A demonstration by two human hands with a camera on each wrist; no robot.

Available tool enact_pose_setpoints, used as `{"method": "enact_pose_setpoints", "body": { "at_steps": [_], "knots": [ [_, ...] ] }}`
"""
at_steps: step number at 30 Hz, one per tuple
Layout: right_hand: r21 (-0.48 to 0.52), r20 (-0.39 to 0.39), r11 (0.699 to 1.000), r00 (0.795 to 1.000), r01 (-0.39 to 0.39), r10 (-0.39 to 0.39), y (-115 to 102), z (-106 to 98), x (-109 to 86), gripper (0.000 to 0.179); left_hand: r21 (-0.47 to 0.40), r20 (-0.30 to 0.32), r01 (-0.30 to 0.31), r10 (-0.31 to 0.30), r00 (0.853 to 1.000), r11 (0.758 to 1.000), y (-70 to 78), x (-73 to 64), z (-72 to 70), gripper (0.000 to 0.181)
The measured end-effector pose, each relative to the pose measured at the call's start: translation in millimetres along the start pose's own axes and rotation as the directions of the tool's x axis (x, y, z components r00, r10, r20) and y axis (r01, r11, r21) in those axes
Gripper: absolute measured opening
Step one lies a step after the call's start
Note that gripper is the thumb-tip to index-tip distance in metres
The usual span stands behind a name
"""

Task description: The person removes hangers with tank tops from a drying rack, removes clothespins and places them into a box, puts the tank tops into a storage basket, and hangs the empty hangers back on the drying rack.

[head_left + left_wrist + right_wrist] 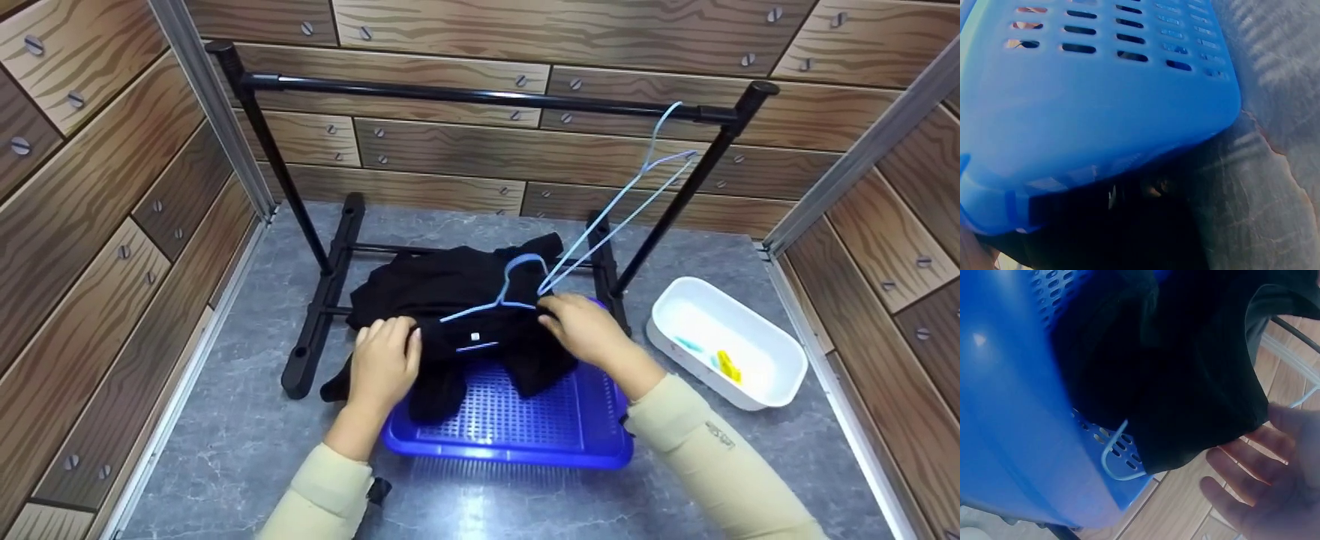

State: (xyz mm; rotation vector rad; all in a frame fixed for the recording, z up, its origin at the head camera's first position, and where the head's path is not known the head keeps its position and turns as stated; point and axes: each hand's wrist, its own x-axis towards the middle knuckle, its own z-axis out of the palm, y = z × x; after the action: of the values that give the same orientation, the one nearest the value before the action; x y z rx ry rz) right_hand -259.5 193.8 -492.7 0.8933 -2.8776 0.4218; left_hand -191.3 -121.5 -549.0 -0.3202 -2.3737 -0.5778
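A black shirt (442, 281) lies draped over a blue plastic basket (510, 454), its small white tag facing up. Inside its neck sits a light blue hanger (499, 302), the hook sticking out toward the rack. At the shirt's left shoulder, my left hand (382, 360) grips the cloth. On the other side my right hand (585, 326) pinches the shirt near the hanger's right arm. The right wrist view shows the right thumb and fingers (1252, 461) at the edge of the cloth. Mostly basket wall (1072, 112) fills the left wrist view.
A black garment rack (480, 96) stands behind the basket. From its rail's right end hangs another light blue hanger (622, 195), its lower end near my right hand. To the right, a white basin (750, 322) holds yellow (727, 366) and teal small items.
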Motion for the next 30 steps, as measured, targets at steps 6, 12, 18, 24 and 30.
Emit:
{"method": "enact_pose_setpoints", "body": {
  "at_steps": [6,12,18,24,30],
  "knots": [
    [-0.042,-0.049,0.999,0.998,0.035,-0.037,-3,3,3.8,0.011,0.029,0.037,-0.066,0.065,0.997,0.997,6.9,5.0,1.0,0.017],
    [0.012,-0.066,0.998,0.996,0.060,-0.059,-2,0,0.6,0.008,-0.022,-0.022,-0.064,0.063,0.998,0.998,5.0,6.6,3.7,0.012],
    [0.058,-0.115,0.996,0.991,0.073,-0.066,4,-8,-6.6,0.010,-0.132,-0.083,-0.035,0.024,0.996,0.991,-3.5,10.4,-1.6,0.011],
    [0.090,-0.127,0.994,0.990,0.069,-0.058,17,-10,-12.9,0.007,-0.227,-0.115,0.005,-0.032,0.993,0.974,-15.2,13.9,-12.0,0.013],
    [0.185,-0.132,0.981,0.991,0.051,-0.027,29,-8,-19.2,0.006,-0.259,-0.115,0.064,-0.096,0.989,0.964,-30.4,10.3,-18.3,0.012]
  ]
}}
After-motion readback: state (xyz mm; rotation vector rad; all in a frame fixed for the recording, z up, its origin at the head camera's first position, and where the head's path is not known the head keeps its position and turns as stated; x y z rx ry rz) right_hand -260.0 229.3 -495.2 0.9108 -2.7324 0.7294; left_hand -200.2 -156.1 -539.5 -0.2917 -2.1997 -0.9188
